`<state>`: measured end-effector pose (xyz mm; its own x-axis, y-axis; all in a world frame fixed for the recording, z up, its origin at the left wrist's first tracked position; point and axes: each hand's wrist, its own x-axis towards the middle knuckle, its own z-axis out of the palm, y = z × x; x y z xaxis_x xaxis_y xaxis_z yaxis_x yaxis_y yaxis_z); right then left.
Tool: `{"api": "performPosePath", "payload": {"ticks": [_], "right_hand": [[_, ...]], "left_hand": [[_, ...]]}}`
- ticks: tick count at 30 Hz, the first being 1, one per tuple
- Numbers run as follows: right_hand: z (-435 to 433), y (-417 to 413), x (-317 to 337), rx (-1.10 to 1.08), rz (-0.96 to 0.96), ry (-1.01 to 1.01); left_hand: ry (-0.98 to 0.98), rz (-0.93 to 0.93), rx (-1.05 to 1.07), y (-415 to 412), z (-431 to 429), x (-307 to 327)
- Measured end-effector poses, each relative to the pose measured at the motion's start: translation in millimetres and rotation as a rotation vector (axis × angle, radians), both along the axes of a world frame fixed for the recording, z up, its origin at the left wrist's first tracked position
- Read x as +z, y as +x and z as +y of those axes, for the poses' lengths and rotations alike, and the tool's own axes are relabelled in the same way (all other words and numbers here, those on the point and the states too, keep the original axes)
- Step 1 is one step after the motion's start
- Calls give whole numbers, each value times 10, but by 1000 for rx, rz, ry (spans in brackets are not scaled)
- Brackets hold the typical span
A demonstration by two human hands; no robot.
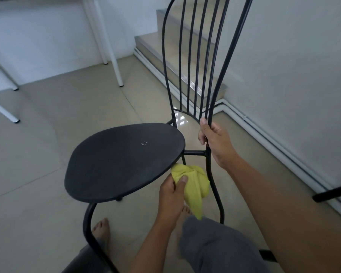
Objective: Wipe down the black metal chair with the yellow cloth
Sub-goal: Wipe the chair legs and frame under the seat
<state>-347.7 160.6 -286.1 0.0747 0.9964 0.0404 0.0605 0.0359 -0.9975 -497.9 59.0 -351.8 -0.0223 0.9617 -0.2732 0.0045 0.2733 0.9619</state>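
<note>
Yellow cloth [195, 184] sits bunched in the left hand [170, 196], the thumb pinching it from above. Its wad lies against the seat rim [158, 172] near the rear frame, and a loose tail hangs down. The right hand [215, 142] is curled round the outer rod [212, 107] of the backrest, just above seat level, steadying the black metal chair [124, 160]. To wipe this stretch well, I judge the cloth should wrap under the rim and follow its curve. The right hand should grip firmly so the light frame neither swings nor tips. The short crossbar [193, 153] and rear leg [221, 213], just beside the cloth, look like sensible strokes to take next. Around the chair lie a pale tiled floor [47, 154] and steps [165, 46].
</note>
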Motion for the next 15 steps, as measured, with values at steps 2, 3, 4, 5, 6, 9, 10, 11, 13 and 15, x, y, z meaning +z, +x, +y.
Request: {"api": "performPosePath", "payload": {"ticks": [2, 3, 4, 5, 6, 9, 10, 11, 13, 15], "right_hand": [[-92, -34, 25, -43, 23, -12], [-129, -37, 19, -76, 22, -19], [-176, -49, 11, -109, 16, -29], [-215, -49, -14, -142, 6, -40], [-262, -60, -25, -168, -6, -52], [-408, -94, -26, -218, -44, -86], [-448, -98, -34, -237, -45, -87], [-489, -107, -25, -256, -52, -85], [-545, -102, -54, -307, -97, -96], [-574, -90, -87, -386, -87, -128]], "left_hand": [[-73, -127, 96, -116, -194, 80], [-115, -198, 143, -151, -277, 121], [-150, -264, 192, -188, -368, 176], [-182, -337, 242, -210, -439, 219], [-209, -406, 291, -236, -509, 283], [-268, -562, 416, -276, -682, 452], [-287, -603, 462, -275, -734, 494], [-301, -638, 504, -278, -790, 539], [-322, -688, 581, -276, -888, 623], [-331, -687, 654, -277, -953, 701]]}}
